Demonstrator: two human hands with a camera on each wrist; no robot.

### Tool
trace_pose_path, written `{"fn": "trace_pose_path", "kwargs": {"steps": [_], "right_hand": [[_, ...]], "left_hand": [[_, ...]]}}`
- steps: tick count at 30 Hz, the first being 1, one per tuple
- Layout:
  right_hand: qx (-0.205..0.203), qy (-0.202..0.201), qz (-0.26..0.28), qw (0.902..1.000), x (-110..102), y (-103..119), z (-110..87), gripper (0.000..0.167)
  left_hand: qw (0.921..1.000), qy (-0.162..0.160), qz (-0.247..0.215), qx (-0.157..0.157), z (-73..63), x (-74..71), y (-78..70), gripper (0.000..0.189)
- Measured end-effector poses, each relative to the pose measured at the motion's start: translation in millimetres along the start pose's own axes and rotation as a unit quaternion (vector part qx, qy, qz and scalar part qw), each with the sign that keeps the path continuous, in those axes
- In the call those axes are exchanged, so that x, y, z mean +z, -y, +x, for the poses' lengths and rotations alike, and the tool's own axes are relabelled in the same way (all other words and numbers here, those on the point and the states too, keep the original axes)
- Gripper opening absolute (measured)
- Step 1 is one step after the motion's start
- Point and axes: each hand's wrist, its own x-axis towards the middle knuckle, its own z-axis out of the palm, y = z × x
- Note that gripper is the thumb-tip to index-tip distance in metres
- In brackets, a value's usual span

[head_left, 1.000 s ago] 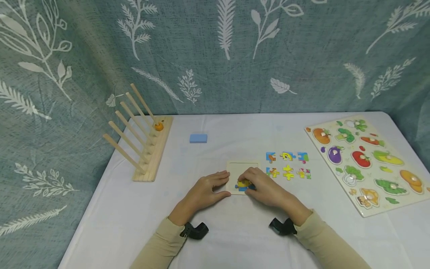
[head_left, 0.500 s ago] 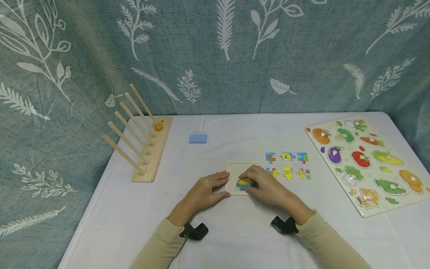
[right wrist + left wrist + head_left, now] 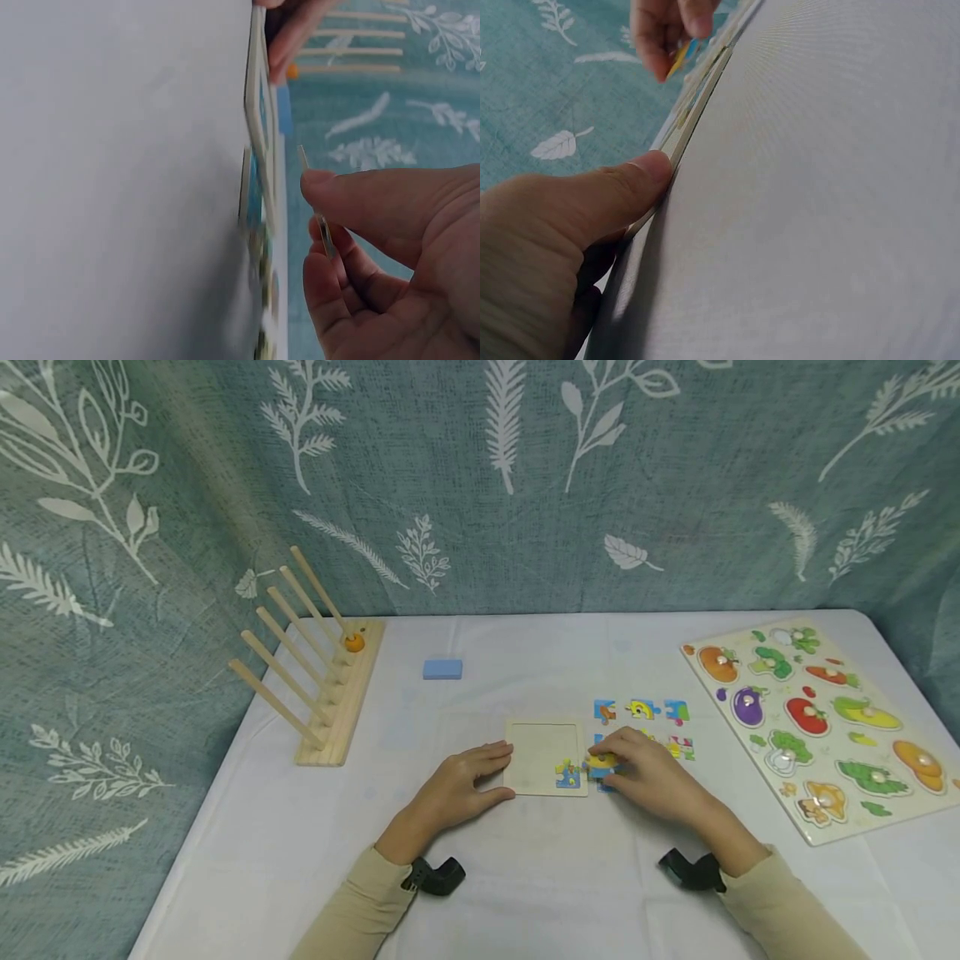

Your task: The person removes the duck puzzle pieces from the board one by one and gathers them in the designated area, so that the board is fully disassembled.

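My left hand [image 3: 463, 781] rests with extended fingers on the left border of a square wooden puzzle tray [image 3: 543, 724]; its thumb presses the tray's edge in the left wrist view. One puzzle piece [image 3: 567, 775] with blue and yellow print lies in the tray's lower right corner. Just right of the tray, my right hand [image 3: 652, 774] pinches a yellow and blue jigsaw piece [image 3: 600, 763] between thumb and fingers. In the right wrist view that jigsaw piece [image 3: 303, 157] is edge-on, raised off the table. Another blue piece [image 3: 604, 787] lies beneath, mostly hidden by the hand.
Several loose jigsaw pieces [image 3: 642, 708] lie in rows behind the right hand, some partly covered. A vegetable peg board [image 3: 813, 727] lies at the right. At the left stands a wooden peg rack [image 3: 337, 710] with an orange bead [image 3: 355, 642]. A blue block [image 3: 442, 669] lies behind the tray.
My right hand has lifted the yellow and blue jigsaw piece out of the tray and moved right past its edge, uncovering the piece in the corner. My left hand has stayed put.
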Motion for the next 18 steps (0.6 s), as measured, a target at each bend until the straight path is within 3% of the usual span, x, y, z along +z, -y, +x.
{"fn": "trace_pose_path", "kwargs": {"steps": [9,18], "right_hand": [[0.011,-0.042,-0.023,0.9988,-17,-23,-32.4,0.035],[0.038,-0.013,-0.019,0.999,-19,-31,-44.6,0.035]], "left_hand": [[1.0,0.0,0.002,0.001,0.1,0.0,-0.6,0.054],[1.0,0.002,0.002,-0.005,-0.3,0.6,-0.2,0.055]]}}
